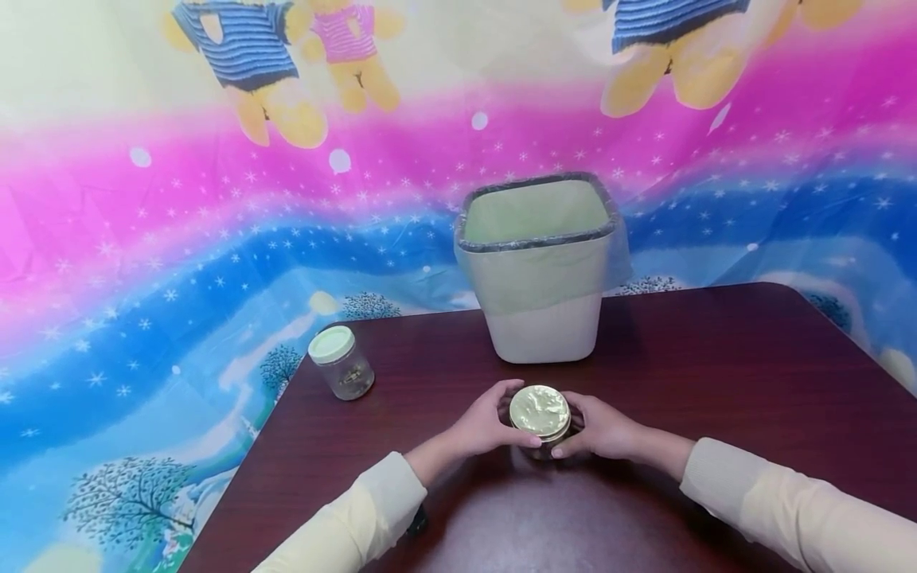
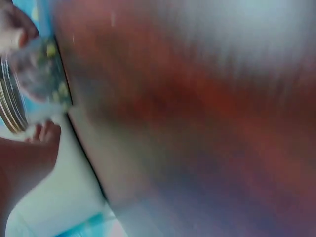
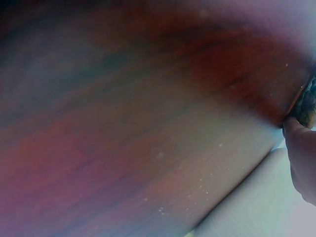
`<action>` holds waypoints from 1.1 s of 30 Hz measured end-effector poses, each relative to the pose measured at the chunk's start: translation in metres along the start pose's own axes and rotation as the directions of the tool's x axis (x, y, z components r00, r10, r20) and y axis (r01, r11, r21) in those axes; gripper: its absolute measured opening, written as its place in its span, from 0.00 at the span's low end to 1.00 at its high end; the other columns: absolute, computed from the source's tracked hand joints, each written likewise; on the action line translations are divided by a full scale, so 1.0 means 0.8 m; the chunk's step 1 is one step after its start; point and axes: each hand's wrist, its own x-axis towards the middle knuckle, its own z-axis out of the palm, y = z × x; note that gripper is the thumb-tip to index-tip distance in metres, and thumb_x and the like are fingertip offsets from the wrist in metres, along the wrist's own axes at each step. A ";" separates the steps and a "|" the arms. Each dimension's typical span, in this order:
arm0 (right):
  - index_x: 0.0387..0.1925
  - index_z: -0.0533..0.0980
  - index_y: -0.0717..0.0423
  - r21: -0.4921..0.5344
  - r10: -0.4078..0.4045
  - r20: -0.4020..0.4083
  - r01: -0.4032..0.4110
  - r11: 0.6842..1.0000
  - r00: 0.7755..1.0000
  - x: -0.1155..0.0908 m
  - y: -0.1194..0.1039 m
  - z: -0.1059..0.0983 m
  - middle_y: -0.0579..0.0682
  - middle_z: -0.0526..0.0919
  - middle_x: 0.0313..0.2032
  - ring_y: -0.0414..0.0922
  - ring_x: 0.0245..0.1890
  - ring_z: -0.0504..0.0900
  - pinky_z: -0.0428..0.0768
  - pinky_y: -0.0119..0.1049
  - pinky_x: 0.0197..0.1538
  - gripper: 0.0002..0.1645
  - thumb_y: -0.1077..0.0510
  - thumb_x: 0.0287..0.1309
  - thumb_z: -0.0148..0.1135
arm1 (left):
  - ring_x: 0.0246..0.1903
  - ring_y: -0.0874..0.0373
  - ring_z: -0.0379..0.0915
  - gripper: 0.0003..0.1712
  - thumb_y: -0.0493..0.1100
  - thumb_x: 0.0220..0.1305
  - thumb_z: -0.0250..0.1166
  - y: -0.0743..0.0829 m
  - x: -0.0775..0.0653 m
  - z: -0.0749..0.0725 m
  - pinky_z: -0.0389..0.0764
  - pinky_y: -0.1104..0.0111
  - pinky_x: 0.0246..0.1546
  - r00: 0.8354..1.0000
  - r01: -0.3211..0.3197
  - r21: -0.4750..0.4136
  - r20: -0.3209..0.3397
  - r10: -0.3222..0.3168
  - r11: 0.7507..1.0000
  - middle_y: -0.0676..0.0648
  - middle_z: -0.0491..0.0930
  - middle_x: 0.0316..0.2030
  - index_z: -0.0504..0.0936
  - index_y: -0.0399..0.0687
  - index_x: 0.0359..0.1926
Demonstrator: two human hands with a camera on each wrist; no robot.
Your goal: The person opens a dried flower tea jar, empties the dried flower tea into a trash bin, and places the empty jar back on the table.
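Observation:
In front of me on the table, a clear jar with a shiny gold top stands between my hands. My left hand curves round its left side, thumb across the front and fingers behind. From the other side my right hand holds it the same way, thumb tip low at the front. The left wrist view shows the jar's clear wall with small greenish and yellowish pieces inside. Only a sliver of the jar shows in the right wrist view, beside a finger.
A second clear jar with a pale lid stands at the table's left edge, some dark contents inside. Behind my hands is a white bin lined with a clear bag. The dark red table meets a printed cloth backdrop.

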 end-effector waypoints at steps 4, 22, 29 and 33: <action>0.64 0.60 0.76 -0.015 -0.004 0.005 0.004 1.000 1.000 0.000 0.000 0.000 0.63 0.74 0.58 0.61 0.63 0.67 0.67 0.51 0.63 0.52 0.62 0.41 0.79 | 0.60 0.58 0.68 0.49 0.30 0.48 0.75 -0.004 0.012 -0.011 0.69 0.68 0.59 0.992 0.011 -0.119 0.127 0.004 0.993 0.46 0.72 0.60 0.59 0.35 0.70; 0.64 0.61 0.75 -0.019 -0.002 -0.002 0.002 1.000 1.000 0.001 0.001 0.000 0.63 0.74 0.58 0.60 0.63 0.67 0.66 0.50 0.63 0.53 0.61 0.40 0.80 | 0.54 0.62 0.71 0.45 0.25 0.44 0.75 -0.007 0.020 -0.014 0.69 0.66 0.59 0.979 -0.020 -0.138 0.197 0.048 0.990 0.51 0.77 0.54 0.68 0.42 0.64; 0.64 0.61 0.75 -0.008 -0.006 -0.005 0.005 1.000 1.000 0.001 0.003 -0.001 0.63 0.73 0.58 0.60 0.63 0.66 0.65 0.51 0.63 0.53 0.62 0.39 0.80 | 0.54 0.62 0.72 0.45 0.31 0.42 0.79 -0.003 0.007 -0.001 0.69 0.67 0.58 0.998 -0.038 -0.059 0.054 0.041 0.998 0.52 0.77 0.53 0.69 0.41 0.63; 0.64 0.60 0.76 0.001 0.003 -0.001 -0.003 1.000 1.000 0.001 0.001 -0.001 0.64 0.73 0.59 0.62 0.63 0.66 0.65 0.51 0.63 0.54 0.62 0.39 0.80 | 0.53 0.62 0.72 0.45 0.38 0.41 0.82 -0.002 -0.001 0.007 0.70 0.69 0.56 0.999 -0.044 0.028 -0.026 0.045 0.999 0.53 0.77 0.52 0.70 0.44 0.62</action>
